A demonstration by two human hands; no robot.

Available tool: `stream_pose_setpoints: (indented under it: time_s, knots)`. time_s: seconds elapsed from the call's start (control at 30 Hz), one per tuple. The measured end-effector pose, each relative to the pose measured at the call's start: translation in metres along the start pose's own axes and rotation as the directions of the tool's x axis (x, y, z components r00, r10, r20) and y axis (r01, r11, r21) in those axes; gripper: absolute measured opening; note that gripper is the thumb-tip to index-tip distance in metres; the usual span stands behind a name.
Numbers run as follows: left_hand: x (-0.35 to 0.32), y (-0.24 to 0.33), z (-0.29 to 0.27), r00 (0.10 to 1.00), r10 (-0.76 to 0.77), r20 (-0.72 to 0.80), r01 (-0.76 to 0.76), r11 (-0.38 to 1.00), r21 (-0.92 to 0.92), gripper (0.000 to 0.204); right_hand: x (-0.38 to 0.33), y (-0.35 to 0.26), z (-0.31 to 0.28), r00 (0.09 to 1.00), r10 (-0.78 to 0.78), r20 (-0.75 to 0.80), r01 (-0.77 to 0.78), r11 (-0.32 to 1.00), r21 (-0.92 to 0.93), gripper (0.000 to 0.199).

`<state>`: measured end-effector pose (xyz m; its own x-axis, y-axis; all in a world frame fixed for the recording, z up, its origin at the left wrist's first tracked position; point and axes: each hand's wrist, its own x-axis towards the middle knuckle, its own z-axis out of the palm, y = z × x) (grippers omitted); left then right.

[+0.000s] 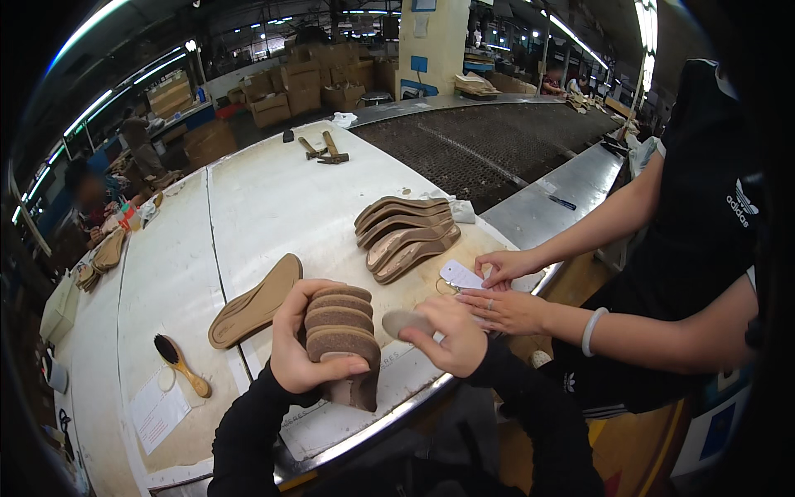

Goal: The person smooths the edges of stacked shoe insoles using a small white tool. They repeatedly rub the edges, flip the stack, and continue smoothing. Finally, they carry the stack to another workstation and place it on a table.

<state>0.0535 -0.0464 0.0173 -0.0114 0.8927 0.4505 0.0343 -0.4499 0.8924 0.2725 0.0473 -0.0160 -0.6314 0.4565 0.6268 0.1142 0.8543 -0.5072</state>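
1. Brown footbed stack (339, 321): gripped in L hand (300, 338), above counter (166, 265) nr front edge; long axis foreshortened, can't tell.
2. R hand (451, 333) pinches pale oval pad (401, 321), just R of stack.
3. Loose footbed (258, 301) on counter, L of L hand.

Long black sleeves (248, 422) (both plain) down to the wrists, fingers (447, 319) bare.

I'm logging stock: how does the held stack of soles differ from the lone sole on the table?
The held stack has several soles; the lone sole, one. The left hand grips the held stack; the lone sole lies on the table. The held stack shows rounded ends, the lone sole its broad face. Both are partly tan.
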Motion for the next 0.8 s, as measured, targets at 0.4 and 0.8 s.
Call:
stream_pose_setpoints:
  time_s: [0.4, 0.8]
  knots:
    - [-0.010, -0.001, 0.008, 0.999, -0.008, 0.037, 0.007, 1.000, 0.024, 0.084, 0.101, -0.061, -0.026, 0.899, -0.367, 0.238, 0.401, 0.908, -0.117, 0.017]
    - [0.000, 0.001, 0.005, 0.998, -0.046, 0.041, 0.047, 0.999, -0.027, 0.083, 0.024, -0.022, -0.029, 0.997, -0.066, -0.041, 0.064, 0.997, -0.051, 0.016]
